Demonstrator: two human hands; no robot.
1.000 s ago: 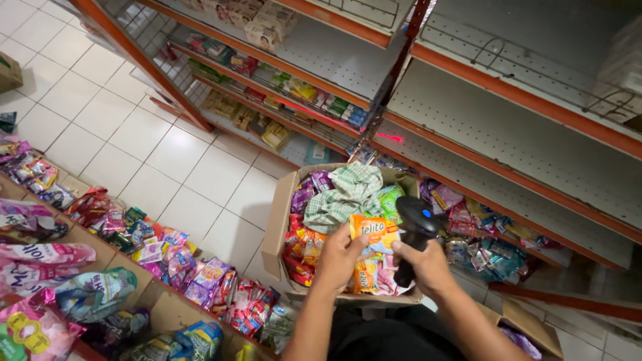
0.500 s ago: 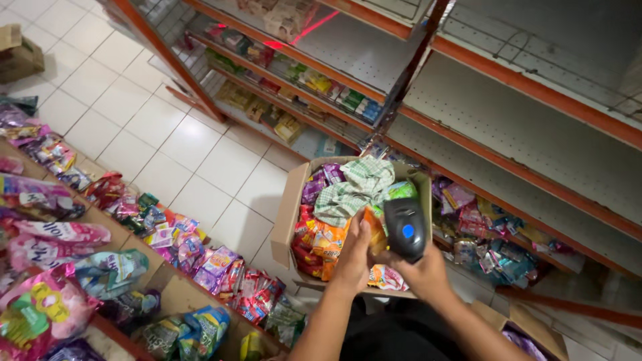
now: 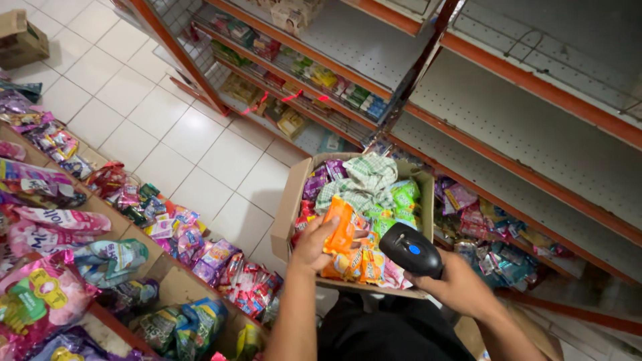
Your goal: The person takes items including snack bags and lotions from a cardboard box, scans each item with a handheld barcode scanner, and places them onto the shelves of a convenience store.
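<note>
The left hand (image 3: 313, 242) pinches an orange foil snack packet (image 3: 340, 227) between thumb and fingers, holding it upright over the near edge of an open brown cardboard box (image 3: 289, 207). The right hand (image 3: 461, 289) is wrapped tightly around the handle of a black handheld barcode scanner with a blue button (image 3: 409, 249), whose head sits just beside the packet, on its right. Inside the box lie further orange packets (image 3: 354, 264), bright green packets (image 3: 402, 195), purple packets (image 3: 315, 182) and a green-and-white checked cloth (image 3: 364, 179), heaped together. The box sits in front of the person, above dark trousers (image 3: 388, 331). To the right stands an orange-framed metal shelf unit with grey perforated boards (image 3: 521, 107); its lowest board carries loose mixed sweet packets (image 3: 495, 247). A second shelf unit (image 3: 301, 67) further back holds rows of small boxed goods. On the left, low cardboard trays (image 3: 174, 284) display pink, purple and red snack bags (image 3: 200, 251) along a white tiled floor (image 3: 154, 127). A small brown carton (image 3: 20, 40) stands on the tiles at the upper left.
</note>
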